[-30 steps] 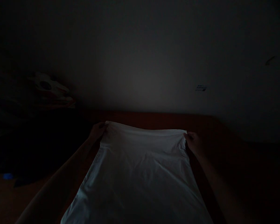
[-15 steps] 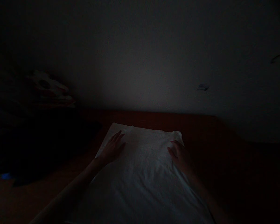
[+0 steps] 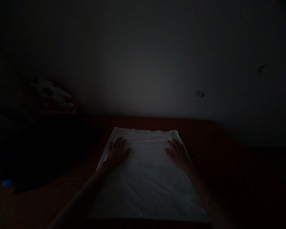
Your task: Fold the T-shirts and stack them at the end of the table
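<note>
A white cloth (image 3: 146,171) lies spread on a reddish-brown surface, with soft wrinkles across its middle and lower part. On its upper left area rests my left hand (image 3: 116,153), fingers spread and palm down. My right hand (image 3: 177,153) lies flat near the upper right edge, its fingers also apart. Neither hand grips the fabric. The scene is very dark, so I cannot tell whether the cloth is a garment.
Dark fabric (image 3: 45,149) is heaped to the left, with a small blue patch (image 3: 7,183) at its near end. Behind it sits a white and red bundle (image 3: 53,95). A pale wall (image 3: 143,70) with a small printed mark (image 3: 200,93) rises behind the wooden surface (image 3: 143,122).
My right hand has shifted inward and now lies flatter on the cloth. The left hand's fingers are more spread. The cloth's near edge now shows, and the view has turned slightly.
</note>
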The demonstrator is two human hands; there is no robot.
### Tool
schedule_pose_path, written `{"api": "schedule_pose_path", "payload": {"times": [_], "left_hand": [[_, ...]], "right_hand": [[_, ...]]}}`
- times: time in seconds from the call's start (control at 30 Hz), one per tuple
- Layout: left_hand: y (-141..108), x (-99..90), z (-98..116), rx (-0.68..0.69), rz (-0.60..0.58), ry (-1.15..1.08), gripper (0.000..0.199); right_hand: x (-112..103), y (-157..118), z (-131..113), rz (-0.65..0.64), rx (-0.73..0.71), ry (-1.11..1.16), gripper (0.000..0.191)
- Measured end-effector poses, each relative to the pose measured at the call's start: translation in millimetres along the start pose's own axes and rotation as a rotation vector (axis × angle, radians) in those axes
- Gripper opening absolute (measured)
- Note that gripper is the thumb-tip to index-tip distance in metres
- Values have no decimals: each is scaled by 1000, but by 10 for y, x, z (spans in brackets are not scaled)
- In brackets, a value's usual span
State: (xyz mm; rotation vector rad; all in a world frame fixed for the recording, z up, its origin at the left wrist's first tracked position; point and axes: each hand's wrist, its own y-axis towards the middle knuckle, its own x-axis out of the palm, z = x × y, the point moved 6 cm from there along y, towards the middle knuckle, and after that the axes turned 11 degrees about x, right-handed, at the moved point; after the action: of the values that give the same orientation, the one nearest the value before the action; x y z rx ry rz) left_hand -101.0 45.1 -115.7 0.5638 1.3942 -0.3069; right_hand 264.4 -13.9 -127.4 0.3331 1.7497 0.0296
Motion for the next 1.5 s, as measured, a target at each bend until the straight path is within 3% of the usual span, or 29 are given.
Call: {"api": "schedule_pose_path", "payload": {"times": [0.1, 0.23, 0.43, 0.9, 1.17, 1.3, 1.4, 1.5], "left_hand": [[-17, -64, 51, -53, 53, 27, 70], [-278, -64, 231, -5, 66, 8, 67], [-595, 0, 417, 39, 22, 28, 70], [-120, 49, 232, 60, 45, 22, 69], [-138, -26, 232, -77, 12, 8, 73], [-152, -30, 252, -127, 1, 4, 77], [-154, -23, 185, -105, 16, -36, 77], [-200, -132, -39, -20, 110, -188, 68]], "right_hand": [[-126, -18, -109, 35, -12, -43, 63], [-185, -182, -252, -21, -181, -3, 59], [-23, -237, -77, -106, -112, 0, 68], [151, 151, 0, -21, -106, -13, 64], [105, 258, 36, 62, -37, -110, 66], [116, 203, 87, 86, -39, -152, 57], [86, 161, 98, 79, -51, -151, 58], [-29, 153, 68, 72, -45, -118, 64]]}}
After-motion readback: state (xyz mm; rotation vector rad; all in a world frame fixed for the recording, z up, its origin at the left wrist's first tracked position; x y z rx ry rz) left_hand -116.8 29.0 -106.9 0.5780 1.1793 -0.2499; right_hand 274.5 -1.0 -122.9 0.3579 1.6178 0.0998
